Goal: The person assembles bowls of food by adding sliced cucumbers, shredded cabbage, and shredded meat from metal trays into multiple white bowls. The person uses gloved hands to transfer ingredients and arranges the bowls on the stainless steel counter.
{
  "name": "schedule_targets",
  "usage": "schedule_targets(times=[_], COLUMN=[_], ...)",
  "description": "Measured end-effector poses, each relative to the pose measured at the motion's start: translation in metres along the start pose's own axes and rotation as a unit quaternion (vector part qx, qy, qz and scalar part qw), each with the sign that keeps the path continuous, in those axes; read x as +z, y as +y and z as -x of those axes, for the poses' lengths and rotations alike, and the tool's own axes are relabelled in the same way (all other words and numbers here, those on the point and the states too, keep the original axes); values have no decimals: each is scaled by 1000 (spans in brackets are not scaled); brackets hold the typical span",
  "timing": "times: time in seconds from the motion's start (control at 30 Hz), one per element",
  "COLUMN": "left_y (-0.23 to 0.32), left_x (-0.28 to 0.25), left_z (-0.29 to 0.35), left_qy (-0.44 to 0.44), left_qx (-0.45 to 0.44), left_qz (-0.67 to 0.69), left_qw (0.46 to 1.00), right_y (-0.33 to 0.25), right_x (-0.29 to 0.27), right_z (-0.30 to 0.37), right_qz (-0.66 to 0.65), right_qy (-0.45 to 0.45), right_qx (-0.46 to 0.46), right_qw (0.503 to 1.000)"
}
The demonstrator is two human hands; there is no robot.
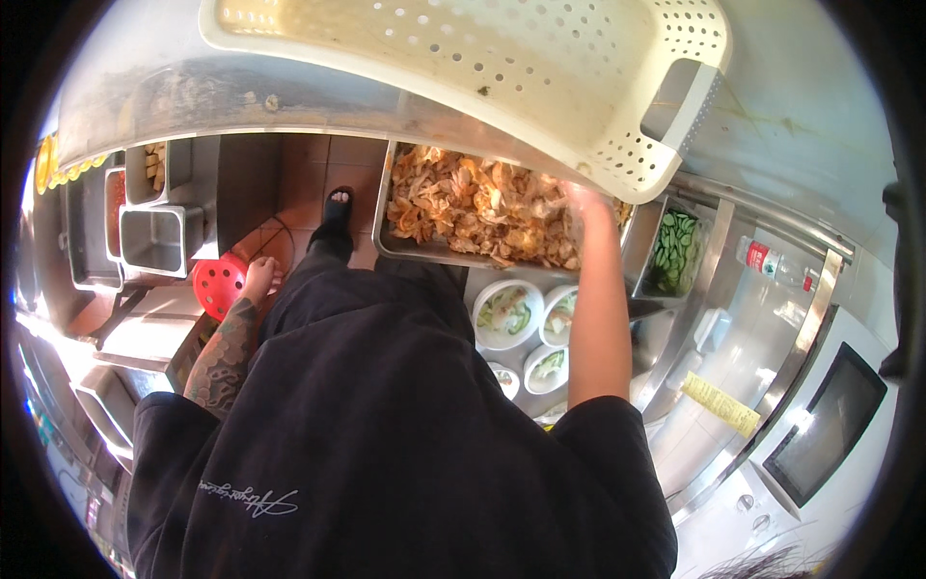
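Meat [482, 207] fills the metal tray [424, 253], long axis left to right, most of it left of the nearer right hand [585, 203]; blur hides what those fingers grip. Left hand [260, 277], beside a red perforated disc [218, 287]: can't tell either. Beige basket [521, 96] crowds the far edge, 4 white bowls [478, 323] nearside; room opens leftward.

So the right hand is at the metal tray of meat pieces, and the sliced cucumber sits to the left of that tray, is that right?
Not quite: the head view shows the sliced cucumber to the right of the metal tray. The right hand is indeed at the tray of meat pieces.
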State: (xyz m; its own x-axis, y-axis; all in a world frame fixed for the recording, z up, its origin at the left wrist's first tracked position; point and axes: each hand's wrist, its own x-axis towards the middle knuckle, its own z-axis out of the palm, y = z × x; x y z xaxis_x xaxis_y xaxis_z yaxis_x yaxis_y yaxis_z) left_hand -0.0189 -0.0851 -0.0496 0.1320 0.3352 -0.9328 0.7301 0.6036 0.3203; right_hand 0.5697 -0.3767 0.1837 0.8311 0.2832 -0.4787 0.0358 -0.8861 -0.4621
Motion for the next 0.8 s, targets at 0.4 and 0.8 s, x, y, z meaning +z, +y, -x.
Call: schedule_targets(times=[0.4,0.8], left_y=[54,-6], left_x=[47,10], left_z=[-5,-3], left_qy=[-51,5], left_qx=[72,-26], left_qz=[-33,-36], left_qw=[996,999], right_y=[-103,-111], right_x=[65,114], right_z=[-21,50], right_qz=[96,303], right_qy=[51,-43], right_qx=[-71,-129], right_qw=[991,943])
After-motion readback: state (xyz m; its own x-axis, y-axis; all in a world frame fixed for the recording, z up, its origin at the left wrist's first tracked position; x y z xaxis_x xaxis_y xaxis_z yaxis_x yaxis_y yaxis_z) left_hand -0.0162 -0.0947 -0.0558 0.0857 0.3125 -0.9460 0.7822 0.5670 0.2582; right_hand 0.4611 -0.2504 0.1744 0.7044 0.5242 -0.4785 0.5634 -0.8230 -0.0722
